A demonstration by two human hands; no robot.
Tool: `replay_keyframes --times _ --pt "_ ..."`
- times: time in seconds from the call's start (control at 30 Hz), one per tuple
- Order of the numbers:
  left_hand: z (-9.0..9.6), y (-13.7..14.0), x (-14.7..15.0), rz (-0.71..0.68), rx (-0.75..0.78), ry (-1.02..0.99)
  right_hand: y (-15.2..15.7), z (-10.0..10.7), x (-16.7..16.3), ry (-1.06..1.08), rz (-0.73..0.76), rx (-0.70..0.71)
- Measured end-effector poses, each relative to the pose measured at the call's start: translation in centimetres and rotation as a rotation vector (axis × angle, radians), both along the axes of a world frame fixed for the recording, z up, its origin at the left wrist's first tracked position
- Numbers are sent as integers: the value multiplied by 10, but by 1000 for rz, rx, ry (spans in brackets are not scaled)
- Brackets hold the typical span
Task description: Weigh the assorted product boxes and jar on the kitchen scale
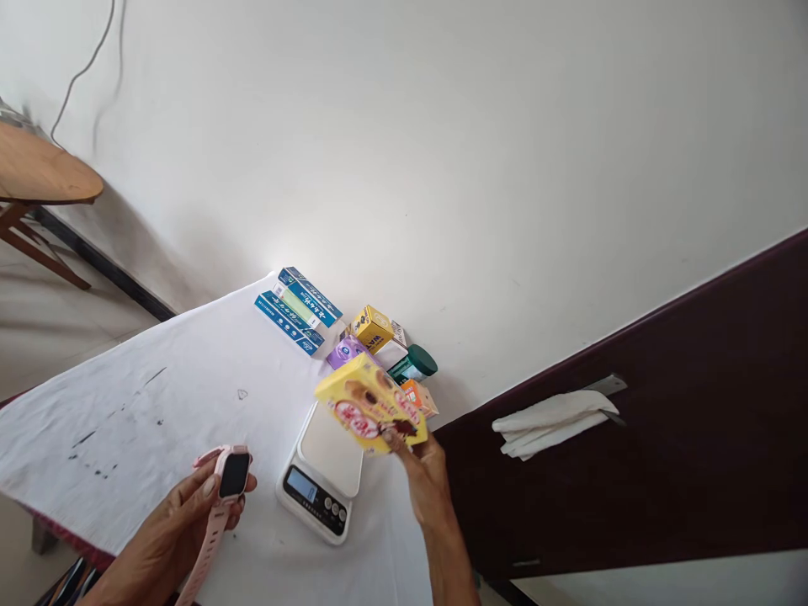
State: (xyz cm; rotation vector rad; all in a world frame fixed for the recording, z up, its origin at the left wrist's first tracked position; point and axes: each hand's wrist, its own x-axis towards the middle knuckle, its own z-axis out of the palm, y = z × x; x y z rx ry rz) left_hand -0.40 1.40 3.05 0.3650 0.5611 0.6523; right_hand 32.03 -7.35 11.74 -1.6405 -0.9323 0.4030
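Note:
My left hand (pixel 193 513) is closed around a pink smartwatch (pixel 234 475), its dark screen facing up and its strap hanging down. In my right hand (pixel 420 471) is a yellow snack box (pixel 372 404) with red lettering, gripped at its near right corner. The box is tilted and hides part of the white digital kitchen scale (pixel 325 471). The scale's lit display is too small to read. Beyond the yellow box stand a purple box (pixel 347 351), a yellow-and-black box (pixel 372 326), a green-lidded jar (pixel 413 364) and an orange box (pixel 421 396).
Blue toothpaste boxes (pixel 289 322) lie at the far corner of the white-covered table (pixel 208 379), against the wall. A dark door (pixel 631 488) with a white cloth (pixel 555 421) on its handle is at right. A wooden stool (pixel 47 164) stands at far left.

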Motion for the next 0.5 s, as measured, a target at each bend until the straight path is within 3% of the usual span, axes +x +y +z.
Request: replay_keyframes --times 0.1,0.2,0.33,0.5 --pt "-9 0 1 -13 -17 6 43 26 41 -66 -73 110" --pt "-12 -2 3 17 -65 20 92 40 81 -66 -96 131" --pt "-9 -3 9 87 -103 -16 138 30 118 -73 -120 75" --pt "-16 0 14 93 -104 -87 151 13 138 -79 -127 -1"
